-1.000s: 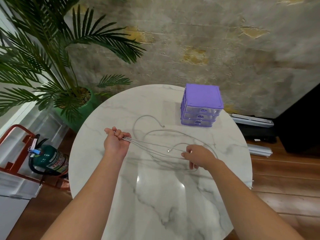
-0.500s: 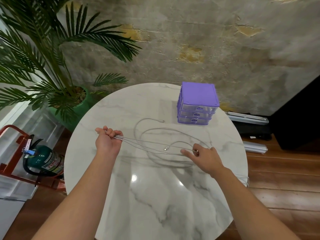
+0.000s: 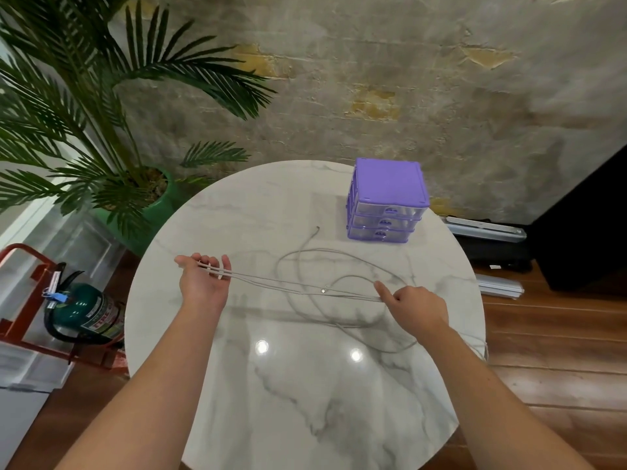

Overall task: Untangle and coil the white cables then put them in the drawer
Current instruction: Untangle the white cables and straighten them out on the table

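Observation:
Thin white cables (image 3: 298, 284) stretch in a few taut strands between my two hands above the round marble table (image 3: 305, 385). Their loose loops lie tangled on the tabletop, with one free end (image 3: 317, 228) pointing toward the drawer unit. My left hand (image 3: 203, 283) is palm-up at the left, fingers loosely curled around the cable ends. My right hand (image 3: 412, 307) pinches the strands at the right, forefinger stretched out. The purple three-drawer unit (image 3: 386, 198) stands at the table's far right, all drawers closed.
A potted palm (image 3: 101, 137) stands beyond the table's left edge. A green fire extinguisher (image 3: 84, 310) in a red stand sits on the floor at left. Grey flat items (image 3: 488, 228) lie on the wooden floor to the right. One cable loop hangs over the table's right edge.
My right hand slid rightward along the strands, drawing them straighter. My left hand loosened from a tight fist to a palm-up, half-open hold.

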`<state>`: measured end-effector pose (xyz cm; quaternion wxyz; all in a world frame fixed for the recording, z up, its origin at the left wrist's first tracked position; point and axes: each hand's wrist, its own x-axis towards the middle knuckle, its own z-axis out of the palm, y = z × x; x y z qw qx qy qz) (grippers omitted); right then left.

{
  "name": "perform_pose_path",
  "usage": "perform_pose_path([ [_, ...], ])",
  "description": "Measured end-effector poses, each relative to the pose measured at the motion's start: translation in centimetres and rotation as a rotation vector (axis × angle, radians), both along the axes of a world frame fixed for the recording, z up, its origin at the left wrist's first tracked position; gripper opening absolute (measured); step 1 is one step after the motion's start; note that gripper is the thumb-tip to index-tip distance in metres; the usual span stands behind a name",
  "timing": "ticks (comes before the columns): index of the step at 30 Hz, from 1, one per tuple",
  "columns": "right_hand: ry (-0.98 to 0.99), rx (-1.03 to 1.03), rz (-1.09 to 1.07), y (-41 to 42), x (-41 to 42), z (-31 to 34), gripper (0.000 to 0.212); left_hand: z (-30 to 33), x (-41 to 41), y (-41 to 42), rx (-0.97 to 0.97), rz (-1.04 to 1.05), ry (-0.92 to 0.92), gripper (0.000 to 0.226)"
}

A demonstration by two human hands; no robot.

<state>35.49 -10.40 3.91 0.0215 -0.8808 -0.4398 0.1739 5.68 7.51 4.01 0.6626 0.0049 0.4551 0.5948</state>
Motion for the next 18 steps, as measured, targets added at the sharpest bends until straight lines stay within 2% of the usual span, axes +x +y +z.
perform_pose_path([
  [2, 0.156, 0.035, -0.110, -0.3, 0.3, -1.0, 0.065, 0.0, -0.4, 0.2, 0.011, 0.016, -0.010, 0.046],
  [4, 0.427, 0.173, -0.199, -0.6, 0.4, -1.6, 0.059, -0.1, -1.0, 0.3, 0.036, 0.023, -0.033, 0.043],
  [6, 0.669, 0.274, -0.247, -0.5, 0.2, -1.4, 0.052, -0.2, -1.4, 0.4, 0.043, -0.008, 0.050, 0.040],
  [7, 0.718, 0.301, -0.237, -0.5, 0.0, -1.3, 0.046, -0.1, -1.3, 0.3, 0.038, -0.034, 0.123, 0.039],
  [11, 0.638, 0.328, -0.166, 0.3, -0.5, -1.3, 0.039, 1.4, 0.3, -0.2, 0.044, -0.161, 0.421, 0.037],
  [14, 0.588, 0.330, -0.166, 1.0, -1.3, -0.9, 0.041, 2.6, 2.7, -1.2, 0.093, -0.381, 0.649, 0.039],
  [17, 0.565, 0.342, -0.145, 1.5, -2.3, -0.4, 0.043, 2.8, 5.2, -3.0, 0.297, -0.674, 0.974, 0.037],
  [18, 0.565, 0.351, -0.143, 1.7, -2.6, -0.4, 0.044, 2.7, 6.0, -3.6, 0.392, -0.761, 1.031, 0.032],
])
